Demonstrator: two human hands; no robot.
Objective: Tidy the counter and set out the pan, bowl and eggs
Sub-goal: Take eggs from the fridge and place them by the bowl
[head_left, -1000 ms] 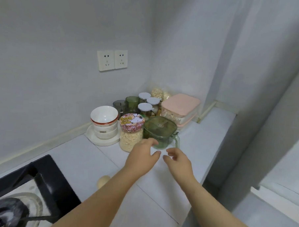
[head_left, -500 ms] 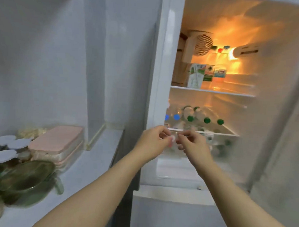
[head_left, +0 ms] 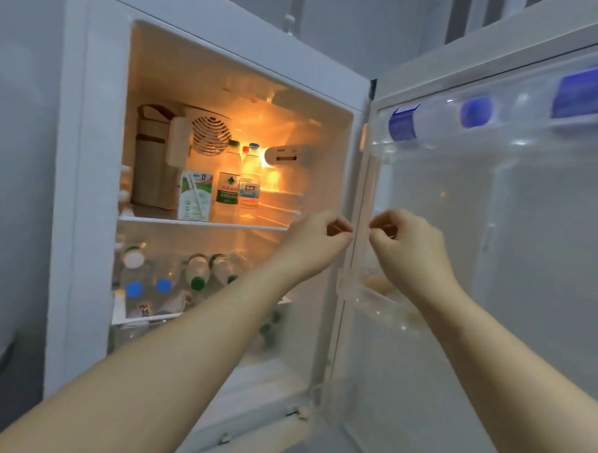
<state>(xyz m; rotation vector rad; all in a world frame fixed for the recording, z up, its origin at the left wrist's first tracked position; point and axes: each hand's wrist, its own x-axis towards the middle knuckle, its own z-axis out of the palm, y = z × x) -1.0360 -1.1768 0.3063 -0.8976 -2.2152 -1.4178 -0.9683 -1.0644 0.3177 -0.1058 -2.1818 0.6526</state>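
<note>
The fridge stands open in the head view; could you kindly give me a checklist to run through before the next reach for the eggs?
1. Fridge door swung wide open: ok.
2. Left hand free: fingers curled, nothing seen in it: ok.
3. Right hand free: fingers curled, nothing seen in it: ok.
4. Eggs found: an orange rounded shape sits in the door shelf below the right hand, but it is blurred: cannot tell.
5. Way down to that shelf clear: ok.
6. Milk carton and bottles on the upper inner shelf upright, away from both hands: ok.
</note>
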